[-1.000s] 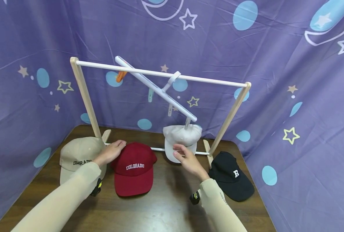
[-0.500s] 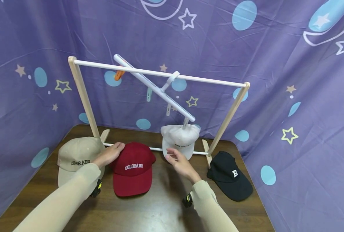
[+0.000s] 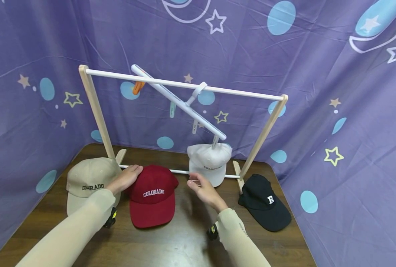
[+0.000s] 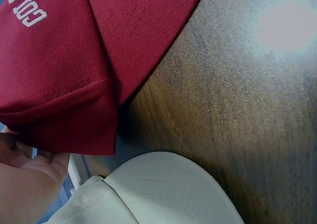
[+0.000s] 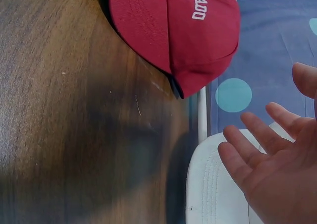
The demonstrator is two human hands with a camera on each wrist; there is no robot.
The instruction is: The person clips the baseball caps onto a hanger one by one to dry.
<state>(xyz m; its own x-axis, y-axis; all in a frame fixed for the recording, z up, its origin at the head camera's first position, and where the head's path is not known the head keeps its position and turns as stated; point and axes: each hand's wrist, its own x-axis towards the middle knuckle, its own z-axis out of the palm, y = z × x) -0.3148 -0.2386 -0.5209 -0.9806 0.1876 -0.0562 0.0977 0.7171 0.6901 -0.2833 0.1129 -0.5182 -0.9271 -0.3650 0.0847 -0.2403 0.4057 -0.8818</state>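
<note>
A red baseball cap (image 3: 153, 193) lettered COLORADO sits on the table, brim toward me. My left hand (image 3: 126, 178) holds its left rear edge; in the left wrist view the fingers (image 4: 22, 152) bend in behind the cap's edge, their tips hidden. My right hand (image 3: 204, 191) is between the red cap and a white cap (image 3: 211, 163), with fingers spread and nothing in them, as the right wrist view shows. The white cap hangs by a clip (image 3: 215, 141) at the near end of a slanted white hanger bar (image 3: 177, 101).
A beige cap (image 3: 91, 178) lies left and a black cap (image 3: 264, 202) right. The hanger hooks onto a wooden rack's white top rail (image 3: 244, 93). An orange clip (image 3: 138, 87), a mint clip (image 3: 172, 110) and a white clip (image 3: 195, 127) hang from it.
My right hand has moved left and slightly down, from in front of the white cap toward the red cap. The red cap has shifted very slightly toward me under my left hand.
</note>
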